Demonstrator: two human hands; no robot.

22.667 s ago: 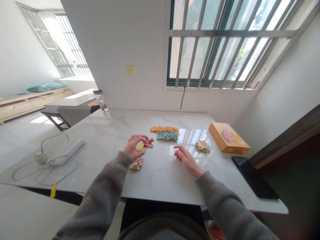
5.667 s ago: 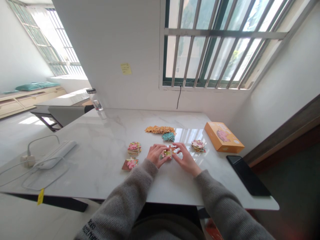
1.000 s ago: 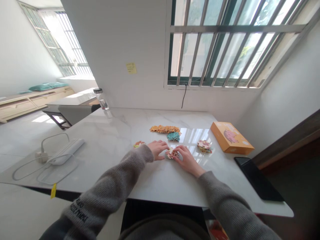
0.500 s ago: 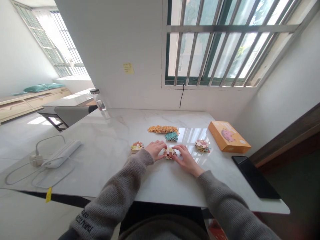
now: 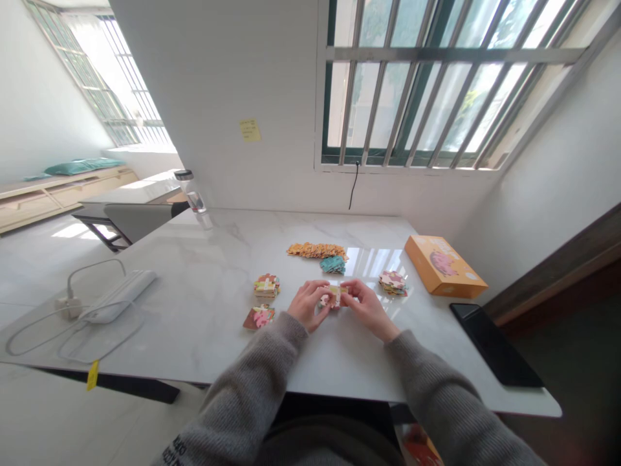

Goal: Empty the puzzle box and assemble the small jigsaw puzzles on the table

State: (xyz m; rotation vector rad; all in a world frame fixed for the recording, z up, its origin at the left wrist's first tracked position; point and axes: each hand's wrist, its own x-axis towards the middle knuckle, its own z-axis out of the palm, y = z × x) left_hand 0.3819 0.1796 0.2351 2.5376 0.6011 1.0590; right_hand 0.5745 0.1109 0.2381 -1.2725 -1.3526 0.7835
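Several small jigsaw puzzle pieces [image 5: 334,296], cream, yellow and pink, are between my two hands at the middle of the table. My left hand [image 5: 307,305] pinches them from the left, thumb in front and fingers behind. From the other side my right hand [image 5: 367,309] grips a piece between thumb and fingers; its fingertips partly hide it. To the left stand a stack of puzzle pieces [image 5: 266,285] and, nearer me, a second small pile [image 5: 259,317] with a pink figure. Behind my hands lie a teal row of pieces [image 5: 332,264] and a longer orange row [image 5: 317,250].
Another stack of pieces [image 5: 392,283] sits right of my hands. Farther right are an orange box [image 5: 444,266] and a black phone-like slab [image 5: 495,344]. A white power strip [image 5: 119,296] with looping cable lies left, and a bottle [image 5: 193,193] stands at the far left corner.
My left hand has shifted right and closed on the pieces, uncovering the near left pile. Compared with 22.7 seconds ago, the teal row is shorter and the upper left stack shows separately.
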